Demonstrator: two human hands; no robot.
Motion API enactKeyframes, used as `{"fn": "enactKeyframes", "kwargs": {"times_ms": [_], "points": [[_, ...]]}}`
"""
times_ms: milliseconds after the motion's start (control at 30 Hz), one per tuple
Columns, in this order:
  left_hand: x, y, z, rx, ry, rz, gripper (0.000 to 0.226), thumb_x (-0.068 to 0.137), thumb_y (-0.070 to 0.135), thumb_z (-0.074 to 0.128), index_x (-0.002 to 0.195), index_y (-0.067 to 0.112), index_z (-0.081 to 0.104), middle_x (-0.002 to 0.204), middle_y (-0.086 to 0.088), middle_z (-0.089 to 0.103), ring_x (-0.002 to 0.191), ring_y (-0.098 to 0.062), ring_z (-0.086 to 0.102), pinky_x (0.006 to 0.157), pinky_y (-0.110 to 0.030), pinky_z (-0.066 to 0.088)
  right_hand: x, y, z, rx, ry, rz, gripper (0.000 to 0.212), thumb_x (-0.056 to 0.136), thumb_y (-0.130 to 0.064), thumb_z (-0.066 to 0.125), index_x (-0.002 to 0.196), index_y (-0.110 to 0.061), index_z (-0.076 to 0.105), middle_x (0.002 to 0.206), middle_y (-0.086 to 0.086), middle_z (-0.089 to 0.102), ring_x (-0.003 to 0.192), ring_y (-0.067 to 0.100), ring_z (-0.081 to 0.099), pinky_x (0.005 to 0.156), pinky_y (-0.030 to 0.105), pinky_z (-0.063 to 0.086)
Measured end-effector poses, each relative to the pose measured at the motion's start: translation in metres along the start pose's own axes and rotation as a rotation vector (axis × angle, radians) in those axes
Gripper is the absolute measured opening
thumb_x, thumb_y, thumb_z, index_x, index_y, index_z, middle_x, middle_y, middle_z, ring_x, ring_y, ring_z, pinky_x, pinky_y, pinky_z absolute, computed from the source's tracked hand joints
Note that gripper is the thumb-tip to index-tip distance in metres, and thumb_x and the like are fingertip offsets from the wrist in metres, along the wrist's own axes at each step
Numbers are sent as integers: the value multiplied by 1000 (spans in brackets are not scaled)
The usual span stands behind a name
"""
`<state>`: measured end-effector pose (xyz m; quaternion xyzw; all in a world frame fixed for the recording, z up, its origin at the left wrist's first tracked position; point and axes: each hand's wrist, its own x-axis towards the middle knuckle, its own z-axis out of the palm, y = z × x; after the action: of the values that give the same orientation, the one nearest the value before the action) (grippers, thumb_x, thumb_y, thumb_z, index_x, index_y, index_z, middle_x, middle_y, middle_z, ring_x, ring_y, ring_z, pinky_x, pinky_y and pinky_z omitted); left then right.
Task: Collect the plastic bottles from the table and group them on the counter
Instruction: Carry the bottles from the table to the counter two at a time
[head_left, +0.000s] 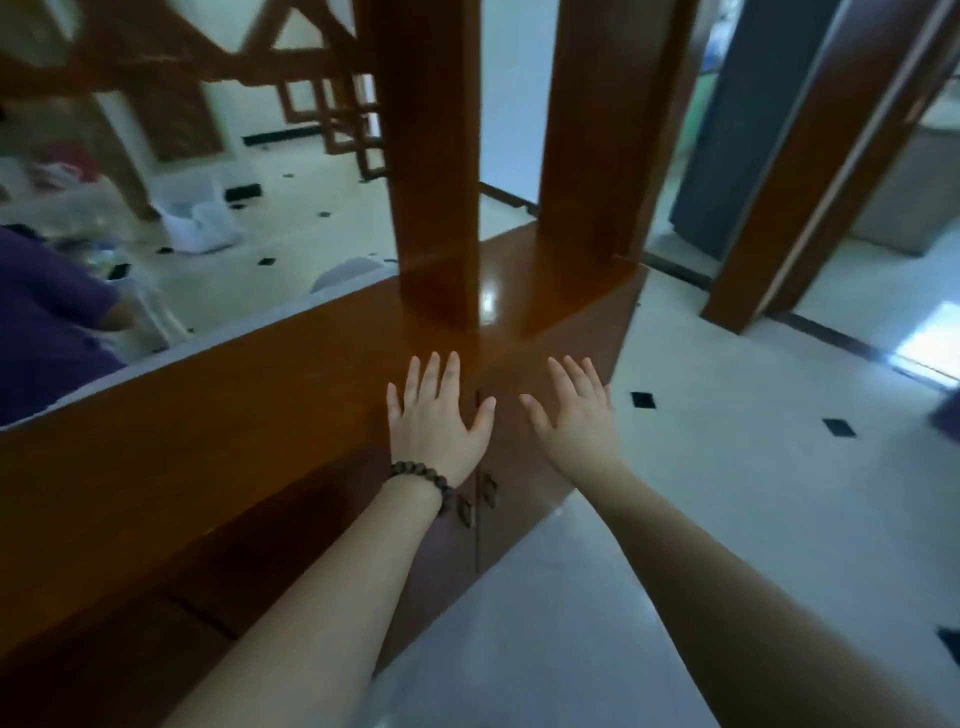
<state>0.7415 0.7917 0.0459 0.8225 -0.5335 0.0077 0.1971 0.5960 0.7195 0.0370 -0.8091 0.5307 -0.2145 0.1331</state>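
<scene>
My left hand (439, 415), with a dark bead bracelet at its wrist, is stretched out flat with the fingers spread and holds nothing. My right hand (576, 415) is beside it, also flat, spread and holding nothing. Both hover over the glossy brown wooden counter (270, 374), near its right end. No plastic bottle is clearly visible; the far left of the room is blurred.
Two thick wooden posts (431, 156) rise from the counter's right end. Cabinet doors with small handles (475, 501) sit below my hands. A person in a purple shirt (47, 322) is at the far left. White containers (200, 223) lie on the tiled floor (727, 467) beyond the counter.
</scene>
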Motion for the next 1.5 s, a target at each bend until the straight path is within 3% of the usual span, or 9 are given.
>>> {"fn": "enactKeyframes", "kwargs": {"times_ms": [367,767,1000,1233,1500], "points": [[-85,166,63,-144,-288,482,70,94,57,35,152,23,15,161,2,12,148,-17,0,118,-47,-1,-174,154,-82,-54,179,564,65,97,-51,35,151,-16,20,160,4,17,149,21,4,120,42,6],[-250,374,108,-283,-547,1023,71,93,51,39,153,24,12,161,3,10,148,-14,-3,118,-44,-5,-393,270,-185,-136,517,1140,63,97,-46,40,149,-15,25,159,5,21,148,21,7,120,38,8],[-333,488,136,-303,-587,1228,70,93,49,43,152,22,18,159,0,18,148,-18,6,118,-46,1,-482,338,-235,-161,642,1314,62,97,-42,43,148,-12,28,158,8,23,148,24,10,119,40,10],[-403,626,160,-307,-613,1360,71,93,51,39,153,25,11,160,2,12,148,-16,1,119,-46,1,-550,439,-303,-153,706,1432,61,97,-41,43,149,-14,26,159,6,21,148,21,7,120,41,10],[-444,740,185,-333,-631,1365,71,93,54,39,152,24,14,160,2,16,148,-16,3,119,-46,3,-587,526,-371,-184,708,1461,60,98,-41,42,149,-16,26,159,5,19,148,20,6,120,41,6]]}}
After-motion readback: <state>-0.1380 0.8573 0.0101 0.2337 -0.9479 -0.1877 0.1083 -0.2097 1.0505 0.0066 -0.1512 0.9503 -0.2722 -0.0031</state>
